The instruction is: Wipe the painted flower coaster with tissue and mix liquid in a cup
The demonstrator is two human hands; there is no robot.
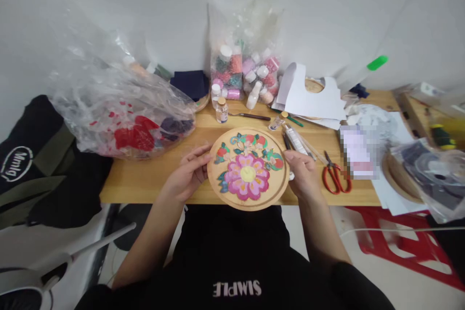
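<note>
Cluttered wooden worktop (145,179) against white wall, left hand (189,172) and right hand (303,174) gripping flower-painted round plate (248,169), red scissors (336,177) nearby

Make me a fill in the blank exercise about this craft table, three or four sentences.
The large pink flower on the round wooden plate has a ____ centre. The left hand and right hand both touch its rim; the scissors lie nearest the ____ one. The scissors' handles are ____. The small bottles behind the plate sit in a clear plastic ____.
Missing words: yellow; right; red; bag.
</note>
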